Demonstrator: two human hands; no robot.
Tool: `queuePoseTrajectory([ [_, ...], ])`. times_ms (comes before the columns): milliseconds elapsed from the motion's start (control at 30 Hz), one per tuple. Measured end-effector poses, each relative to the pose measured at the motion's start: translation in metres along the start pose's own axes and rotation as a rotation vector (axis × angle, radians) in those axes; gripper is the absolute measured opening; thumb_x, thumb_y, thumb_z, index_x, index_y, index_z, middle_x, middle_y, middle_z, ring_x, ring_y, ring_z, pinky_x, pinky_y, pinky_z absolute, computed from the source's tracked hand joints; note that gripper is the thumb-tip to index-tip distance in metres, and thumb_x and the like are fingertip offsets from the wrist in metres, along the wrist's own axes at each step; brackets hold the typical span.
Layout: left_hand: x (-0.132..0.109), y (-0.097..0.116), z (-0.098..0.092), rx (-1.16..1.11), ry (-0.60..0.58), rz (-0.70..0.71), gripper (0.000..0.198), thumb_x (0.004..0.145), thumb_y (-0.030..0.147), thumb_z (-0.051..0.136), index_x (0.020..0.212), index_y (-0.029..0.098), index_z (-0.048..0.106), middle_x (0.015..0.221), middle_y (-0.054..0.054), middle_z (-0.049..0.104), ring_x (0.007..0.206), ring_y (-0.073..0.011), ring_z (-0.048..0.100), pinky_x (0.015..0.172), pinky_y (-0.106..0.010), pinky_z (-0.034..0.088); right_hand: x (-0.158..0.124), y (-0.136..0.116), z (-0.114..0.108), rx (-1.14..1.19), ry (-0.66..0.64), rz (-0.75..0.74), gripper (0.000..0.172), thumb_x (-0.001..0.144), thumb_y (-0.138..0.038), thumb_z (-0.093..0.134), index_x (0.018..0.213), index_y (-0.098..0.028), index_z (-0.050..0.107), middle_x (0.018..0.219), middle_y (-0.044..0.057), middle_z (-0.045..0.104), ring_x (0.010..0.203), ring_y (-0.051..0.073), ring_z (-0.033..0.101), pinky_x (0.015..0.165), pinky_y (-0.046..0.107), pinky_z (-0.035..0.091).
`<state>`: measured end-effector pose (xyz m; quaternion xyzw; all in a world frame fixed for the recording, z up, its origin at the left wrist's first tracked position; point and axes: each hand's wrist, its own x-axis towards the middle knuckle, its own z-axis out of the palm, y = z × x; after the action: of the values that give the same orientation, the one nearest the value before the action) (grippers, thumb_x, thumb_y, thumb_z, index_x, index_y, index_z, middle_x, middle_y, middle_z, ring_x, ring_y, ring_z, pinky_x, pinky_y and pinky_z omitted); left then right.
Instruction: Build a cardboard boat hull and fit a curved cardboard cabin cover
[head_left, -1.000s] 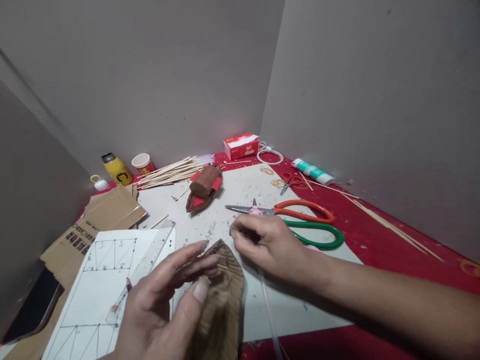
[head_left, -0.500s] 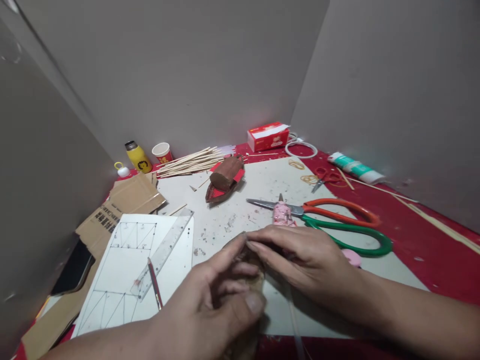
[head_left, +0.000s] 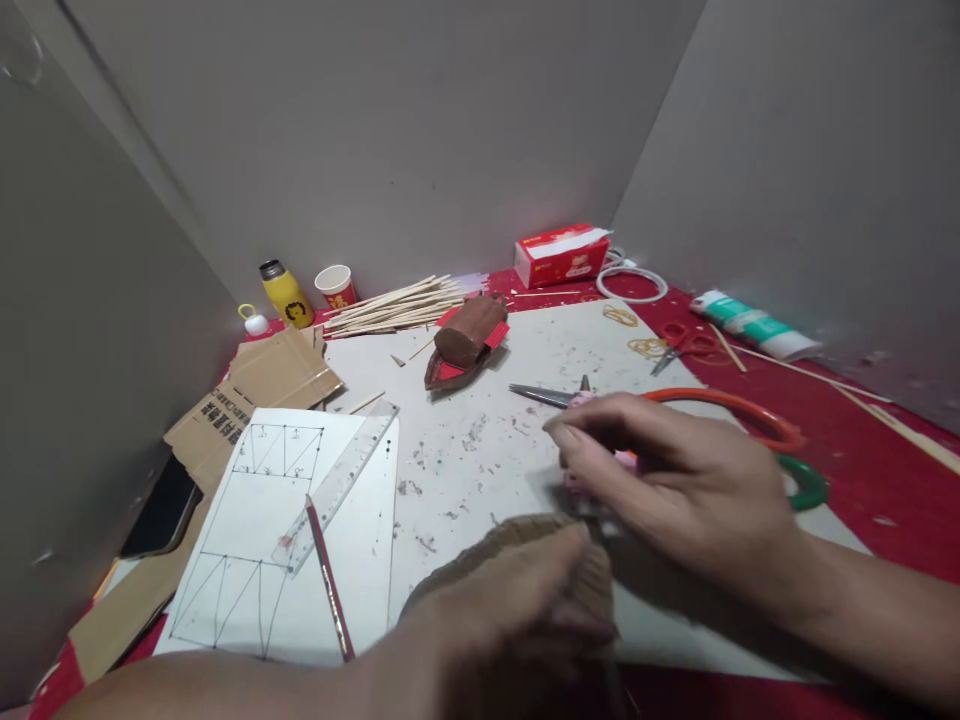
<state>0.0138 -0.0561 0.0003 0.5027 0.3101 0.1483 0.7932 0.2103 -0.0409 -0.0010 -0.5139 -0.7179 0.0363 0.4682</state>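
Note:
My left hand (head_left: 510,620) is low at the front, blurred by motion. Its fingers and thumb close on a brown corrugated cardboard piece (head_left: 517,535) lying on the grey work board (head_left: 480,440). My right hand (head_left: 675,480) hovers just right of it, fingers curled over a pink object (head_left: 626,460) that is mostly hidden under the palm. The two hands nearly touch above the cardboard piece. Large scissors with orange and green handles (head_left: 757,420) lie right behind my right hand.
A small brown and red boat model (head_left: 465,345) sits mid-board, with a bundle of wooden sticks (head_left: 397,300) behind it. At left lie a drawing sheet (head_left: 277,520), ruler (head_left: 337,485), pencil (head_left: 330,580), flat cardboard (head_left: 255,390) and phone (head_left: 161,505). Grey walls enclose the table.
My right hand has pulled back from the cardboard piece to the pink object by the scissors. My left hand has shifted right with the cardboard piece. The view has swung left.

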Motion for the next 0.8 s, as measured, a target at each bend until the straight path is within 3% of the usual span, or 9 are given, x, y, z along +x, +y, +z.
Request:
queuePoseTrajectory([
  [100,-0.009,0.021,-0.003,-0.015,0.031,0.092,0.071,0.083,0.032,0.069,0.146,0.030,0.036,0.135,-0.010,0.055,0.122,-0.0263,0.055,0.104,-0.042,0.039,-0.007,-0.002,-0.003,0.042,-0.057,-0.217,0.008,0.092,-0.019,0.053,0.095,-0.023,0.059,0.074,0.000,0.069,0.061,0.014,0.063,0.057,0.024,0.048],
  [167,-0.016,0.032,-0.005,0.017,0.027,0.149,0.071,0.081,0.024,0.069,0.145,0.029,0.039,0.135,-0.010,0.055,0.122,-0.0256,0.054,0.104,-0.041,0.039,-0.011,-0.005,-0.003,0.061,-0.136,-0.330,0.011,0.094,-0.020,0.051,0.103,-0.022,0.057,0.082,0.003,0.071,0.070,0.014,0.067,0.064,0.024,0.050],
  [233,-0.020,0.039,-0.005,0.080,0.019,0.175,0.066,0.081,0.017,0.068,0.142,0.028,0.044,0.135,-0.009,0.056,0.123,-0.0251,0.053,0.104,-0.040,0.040,-0.011,-0.008,-0.003,0.045,-0.156,-0.350,0.010,0.095,-0.017,0.049,0.101,-0.020,0.057,0.081,0.002,0.072,0.073,0.013,0.067,0.068,0.022,0.050],
  [367,-0.020,0.042,-0.003,0.176,0.028,0.164,0.071,0.080,0.009,0.066,0.143,0.032,0.043,0.138,-0.005,0.056,0.128,-0.0226,0.050,0.106,-0.037,0.040,-0.010,-0.015,-0.003,-0.014,-0.156,-0.262,0.012,0.095,-0.015,0.049,0.091,-0.020,0.059,0.075,-0.001,0.070,0.068,0.011,0.065,0.065,0.021,0.048],
  [467,-0.018,0.044,-0.002,0.234,0.048,0.106,0.068,0.083,0.015,0.066,0.142,0.036,0.043,0.140,-0.002,0.055,0.128,-0.0222,0.051,0.105,-0.036,0.043,-0.010,-0.014,-0.002,-0.031,-0.175,-0.220,0.012,0.095,-0.018,0.050,0.090,-0.020,0.061,0.075,-0.001,0.069,0.064,0.011,0.063,0.060,0.022,0.045],
  [600,-0.019,0.048,-0.002,0.415,0.114,0.077,0.053,0.082,0.024,0.068,0.133,0.037,0.056,0.133,-0.001,0.061,0.121,-0.0251,0.057,0.098,-0.037,0.050,-0.007,-0.008,-0.002,-0.082,-0.236,-0.144,0.015,0.090,-0.016,0.051,0.078,-0.020,0.060,0.067,-0.002,0.065,0.060,0.011,0.059,0.059,0.023,0.042],
  [700,-0.024,0.052,-0.005,0.596,0.232,0.160,0.036,0.080,0.028,0.069,0.116,0.035,0.070,0.120,0.000,0.070,0.109,-0.0261,0.065,0.090,-0.034,0.055,0.000,-0.002,-0.002,-0.055,-0.189,0.008,0.012,0.085,-0.015,0.052,0.075,-0.021,0.056,0.066,-0.002,0.062,0.057,0.011,0.056,0.057,0.023,0.041],
  [800,-0.023,0.057,-0.014,0.724,0.473,0.272,0.013,0.080,0.033,0.069,0.091,0.031,0.077,0.094,0.001,0.077,0.086,-0.0207,0.070,0.074,-0.026,0.057,0.007,0.002,-0.002,0.039,-0.155,0.207,0.017,0.088,-0.022,0.050,0.070,-0.021,0.052,0.060,-0.002,0.057,0.053,0.011,0.051,0.053,0.024,0.039],
])
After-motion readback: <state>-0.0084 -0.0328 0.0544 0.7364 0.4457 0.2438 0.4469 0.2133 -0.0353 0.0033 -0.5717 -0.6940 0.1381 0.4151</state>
